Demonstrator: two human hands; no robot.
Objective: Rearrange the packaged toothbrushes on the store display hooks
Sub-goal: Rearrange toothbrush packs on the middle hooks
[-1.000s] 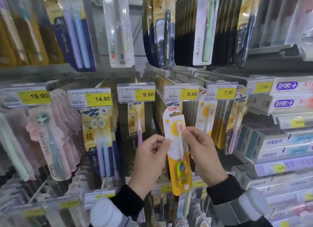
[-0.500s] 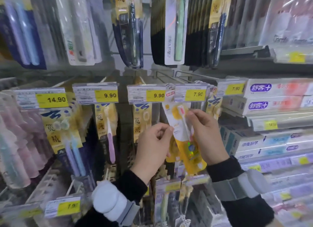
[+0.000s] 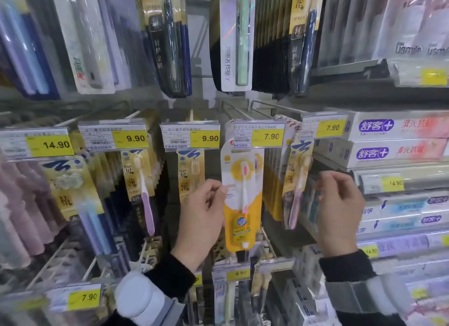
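Note:
A yellow-and-white toothbrush pack (image 3: 239,204) with a pink-headed brush hangs upright below the 7.90 price tag (image 3: 258,136), at the front of a wire display hook (image 3: 237,112). My left hand (image 3: 199,218) pinches the pack's left edge between thumb and forefinger. To the right, my right hand (image 3: 340,211) is apart from the pack, blurred, fingers loosely curled with nothing in them. It hovers beside a gold pack with a pink brush (image 3: 296,187) on the neighbouring hook.
Gold toothbrush packs (image 3: 141,180) hang on hooks to the left under 9.90 and 14.90 tags. Boxed toothpaste (image 3: 388,153) fills the shelves on the right. A row of dark and white packs (image 3: 237,39) hangs overhead. Lower hooks with tags jut out below the hands.
The yellow pack went up from between both hands to hang under the 7.90 tag. My right hand let go and moved right; my left hand still pinches the edge.

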